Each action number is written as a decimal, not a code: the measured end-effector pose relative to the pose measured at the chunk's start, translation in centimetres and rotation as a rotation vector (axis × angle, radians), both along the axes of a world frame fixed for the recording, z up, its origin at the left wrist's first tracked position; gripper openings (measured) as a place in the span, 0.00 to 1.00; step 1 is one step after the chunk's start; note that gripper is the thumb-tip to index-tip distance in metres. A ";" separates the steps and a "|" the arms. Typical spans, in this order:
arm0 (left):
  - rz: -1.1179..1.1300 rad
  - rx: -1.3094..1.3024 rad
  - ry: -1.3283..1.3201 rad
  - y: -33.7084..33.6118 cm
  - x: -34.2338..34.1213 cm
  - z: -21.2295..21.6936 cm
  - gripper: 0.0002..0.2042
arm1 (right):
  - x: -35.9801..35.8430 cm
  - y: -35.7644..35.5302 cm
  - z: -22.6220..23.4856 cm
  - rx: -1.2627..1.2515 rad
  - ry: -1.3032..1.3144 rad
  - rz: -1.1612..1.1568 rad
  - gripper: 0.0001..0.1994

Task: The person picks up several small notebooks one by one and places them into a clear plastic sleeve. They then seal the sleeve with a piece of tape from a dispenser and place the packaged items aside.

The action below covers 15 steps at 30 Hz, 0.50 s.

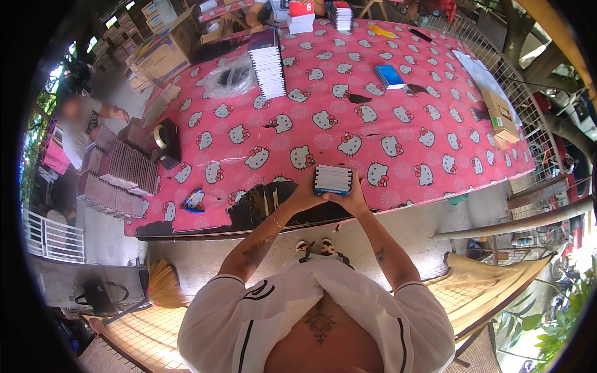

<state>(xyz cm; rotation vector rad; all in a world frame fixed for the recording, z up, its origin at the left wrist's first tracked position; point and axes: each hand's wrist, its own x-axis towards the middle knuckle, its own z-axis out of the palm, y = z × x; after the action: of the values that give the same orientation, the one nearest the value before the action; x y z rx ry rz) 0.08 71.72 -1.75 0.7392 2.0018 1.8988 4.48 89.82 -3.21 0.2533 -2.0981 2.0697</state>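
Note:
A short stack of notebooks [333, 178] is held between my two hands at the near edge of the table, its white page edges up and blue showing along the bottom. My left hand [303, 198] grips the left side, fingers wrapped round it. On the opposite side my right hand [352, 199] closes on the same stack, thumb across the near face. Farther off stands a tall stack of dark-covered notebooks [268, 69]. Some blue notebooks [389, 76] lie right of the middle on the pink patterned tablecloth [323, 138], which is torn in front of my left forearm.
Left on the table are a black tape dispenser [166, 143] and many stacked small bundles [121, 171], with a person beside them. A plastic bag [229, 76] lies by the tall stack. Another person handles red-covered books [301, 17] at the far edge. A cardboard box [500, 117] sits right.

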 end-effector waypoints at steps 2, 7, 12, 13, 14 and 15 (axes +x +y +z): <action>0.024 -0.066 0.026 -0.3 -0.2 -0.2 0.40 | 0.0 0.0 0.4 0.065 -0.011 0.018 0.44; -0.031 -0.334 0.039 -1.0 -0.3 2.8 0.41 | -0.5 1.5 1.7 0.348 -0.036 -0.025 0.44; 0.236 -0.543 0.762 0.2 1.5 12.8 0.45 | -0.6 1.5 1.7 0.268 -0.017 0.002 0.43; 0.280 -0.575 0.848 1.1 2.2 12.6 0.46 | -0.6 1.3 1.5 0.231 -0.003 0.024 0.43; 0.323 -0.609 0.933 2.4 3.0 12.4 0.48 | -0.7 1.2 1.4 0.180 -0.008 0.042 0.43; 0.364 -0.638 1.014 3.3 3.6 12.1 0.50 | -0.7 1.4 1.1 0.131 -0.018 0.056 0.42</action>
<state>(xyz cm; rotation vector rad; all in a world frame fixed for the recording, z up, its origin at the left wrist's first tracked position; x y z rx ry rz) 3.68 75.06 10.33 1.3528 3.2747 0.8605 3.79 91.25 -2.07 0.3168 -2.2660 1.9739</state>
